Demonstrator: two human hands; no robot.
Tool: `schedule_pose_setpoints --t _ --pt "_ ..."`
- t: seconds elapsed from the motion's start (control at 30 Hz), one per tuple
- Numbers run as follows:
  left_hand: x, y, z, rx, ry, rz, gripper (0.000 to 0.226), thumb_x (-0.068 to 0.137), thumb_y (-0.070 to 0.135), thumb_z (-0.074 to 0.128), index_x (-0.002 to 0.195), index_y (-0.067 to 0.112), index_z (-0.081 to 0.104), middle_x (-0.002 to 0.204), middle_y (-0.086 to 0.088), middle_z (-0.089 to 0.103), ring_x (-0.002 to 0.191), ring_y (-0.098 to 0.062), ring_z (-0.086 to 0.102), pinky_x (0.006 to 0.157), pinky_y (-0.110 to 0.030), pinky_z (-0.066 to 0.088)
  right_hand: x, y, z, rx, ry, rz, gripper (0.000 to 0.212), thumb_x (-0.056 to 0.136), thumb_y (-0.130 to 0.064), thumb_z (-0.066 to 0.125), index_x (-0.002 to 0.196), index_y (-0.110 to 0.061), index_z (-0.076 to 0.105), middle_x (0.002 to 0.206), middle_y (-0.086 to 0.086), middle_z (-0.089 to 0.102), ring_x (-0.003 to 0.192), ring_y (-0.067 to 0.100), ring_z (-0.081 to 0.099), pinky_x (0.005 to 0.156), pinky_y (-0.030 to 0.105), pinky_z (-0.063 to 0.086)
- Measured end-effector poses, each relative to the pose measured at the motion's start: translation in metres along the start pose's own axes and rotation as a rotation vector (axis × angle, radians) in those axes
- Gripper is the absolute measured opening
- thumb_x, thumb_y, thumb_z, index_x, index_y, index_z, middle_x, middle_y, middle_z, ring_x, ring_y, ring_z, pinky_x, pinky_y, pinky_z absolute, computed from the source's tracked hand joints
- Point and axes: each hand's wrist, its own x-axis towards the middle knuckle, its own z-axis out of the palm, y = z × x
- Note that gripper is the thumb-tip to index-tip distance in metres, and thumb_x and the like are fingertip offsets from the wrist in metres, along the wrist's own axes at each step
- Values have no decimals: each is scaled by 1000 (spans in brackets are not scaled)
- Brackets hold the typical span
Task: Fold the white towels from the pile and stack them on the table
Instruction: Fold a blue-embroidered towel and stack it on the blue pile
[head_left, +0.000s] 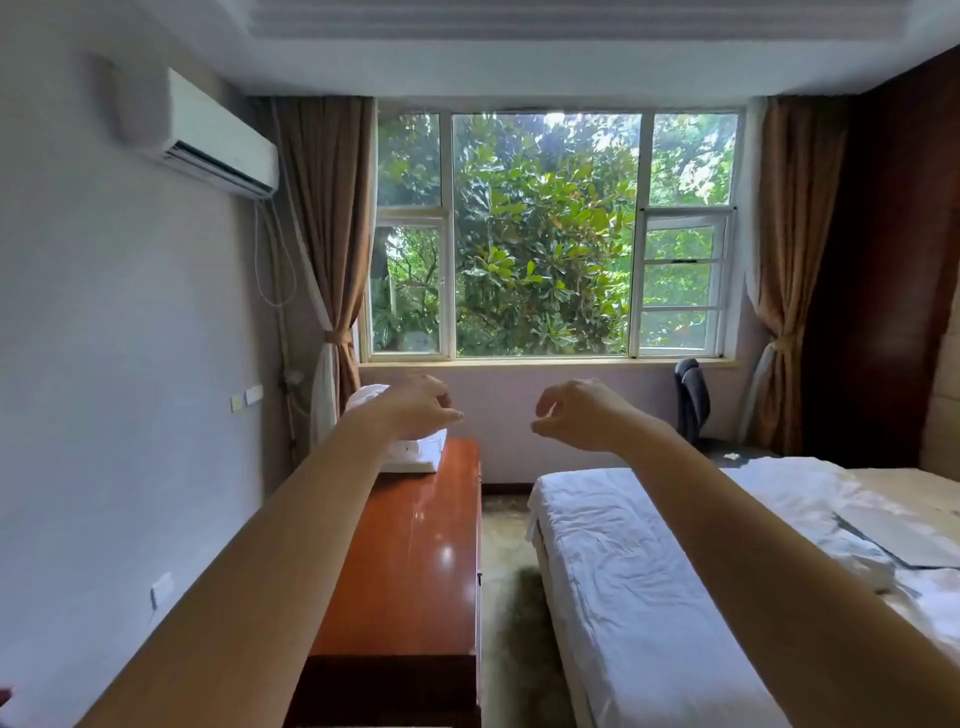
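Both arms reach forward at chest height, in the air above the room. The left hand (415, 408) is released: its fingers (448, 414) are loosely curled, point right and grasp nothing. The right hand (582, 413) is also released, with the thumb and fingers curved toward each other and nothing visible between them. The two hands are apart and touch no object. The towels (413, 457) lie at the far end of the desk (410, 582), on the side next to the left wall (104, 364). The left hand and wrist cover the middle of the white mass, so only a flat lower layer and a rounded lump above the wrist are visible. The towel count and the fold state cannot be determined. The near end of the desk is cut off by the lower frame edge. The bed (623, 571) stands to the right of the desk, partly covered by the right forearm and cut off at the right edge. A flat pale item on it is not identifiable. A chair (693, 400) below the window (540, 234) is partly hidden behind the bed.
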Motion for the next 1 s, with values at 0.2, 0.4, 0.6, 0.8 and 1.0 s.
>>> schedule_pose_setpoints --t 0.2,0.4,0.6,0.8,1.0 --pt "95 -16 69 -15 -34 -60 24 90 34 61 96 13 70 103 -2 65 95 -16 57 82 -29 44 85 69 50 11 -82 28 37 89 -40 62 119 -20 62 119 7 61 104 22 57 90 31 49" --pt "175 -52 106 29 -59 -126 27 90 43 55 98 25 72 108 4 65 103 -16 56 96 -40 44 196 104 101 54 -171 -71 31 89 -37 62 113 -17 65 115 6 63 99 20 58 88 32 50" --pt "246 -132 149 -96 -60 -295 27 83 43 65 97 20 67 100 5 58 96 -15 57 77 -26 44 309 111 183 52 -282 -168 29 89 -37 61 112 -21 66 115 3 62 103 21 57 89 33 50" --pt "330 -218 203 -227 -111 -453 24 87 40 62 99 21 68 102 3 63 93 -13 58 80 -27 46 410 117 261 24 -404 -215 30 90 -36 59 114 -20 64 111 3 63 99 22 58 84 32 50" --pt "416 -284 267 -327 -91 -601 24 88 35 62 103 16 67 92 7 56 91 -13 55 78 -25 41 510 146 338 -14 -514 -251 29 91 -32 56 114 -15 64 111 6 65 101 25 60 86 36 52"
